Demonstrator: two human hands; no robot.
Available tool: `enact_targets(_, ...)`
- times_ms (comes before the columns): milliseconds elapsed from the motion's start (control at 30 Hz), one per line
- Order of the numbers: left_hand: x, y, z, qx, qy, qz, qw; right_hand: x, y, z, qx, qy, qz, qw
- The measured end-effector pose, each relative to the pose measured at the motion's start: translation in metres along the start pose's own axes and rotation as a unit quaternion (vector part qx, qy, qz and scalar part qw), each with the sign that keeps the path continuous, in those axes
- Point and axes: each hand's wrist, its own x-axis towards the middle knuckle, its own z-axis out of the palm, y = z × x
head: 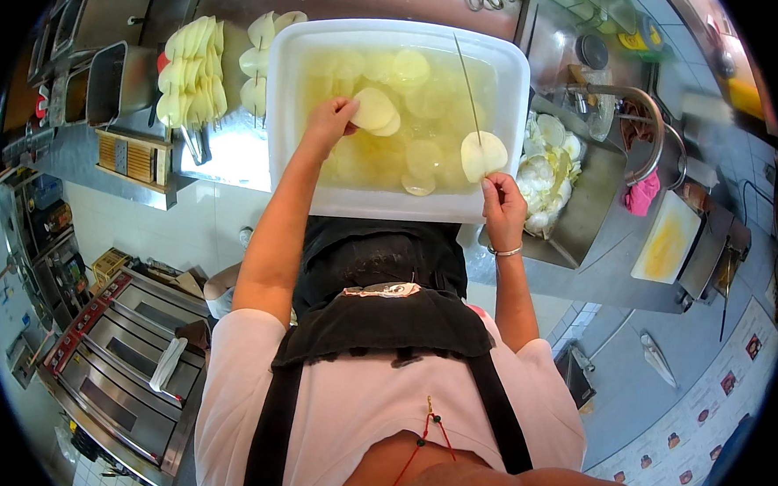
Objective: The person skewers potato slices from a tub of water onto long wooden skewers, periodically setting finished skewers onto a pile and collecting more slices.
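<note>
Over a white plastic tub [286, 176] of yellowish liquid, my left hand [330, 124] pinches pale round vegetable slices [375, 110], which overlap each other. More round slices lie in the liquid. My right hand [504, 204], at the tub's near right corner, grips the lower end of a thin metal skewer [467, 80]. The skewer points away from me, with pale slices [484, 157] threaded on it just beyond my fingers. Left of the tub, skewered slices [192, 75] are stacked in rows on the steel counter, and others [257, 62] lie against the tub's rim.
A sink [592, 212] at the right holds a heap of pale peelings or slices [544, 175] near a curved faucet [649, 117]. A cutting board [666, 236] lies farther right. A wooden-framed slicer [134, 157] and metal containers [117, 85] stand left. Part of another person's leg [223, 285] shows behind.
</note>
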Motion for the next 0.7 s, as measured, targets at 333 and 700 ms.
enact_targets(333, -0.024, 0.019, -0.006, -0.121, 0.104, 0.074, 0.984, -0.006, 0.010, -0.003, -0.005, 0.007, -0.001, 1.000)
enact_targets(700, -0.038, -0.002, 0.082, 0.389, -0.011, 0.468, 0.794, -0.005, 0.009, -0.010, -0.007, 0.031, 0.003, 1.000)
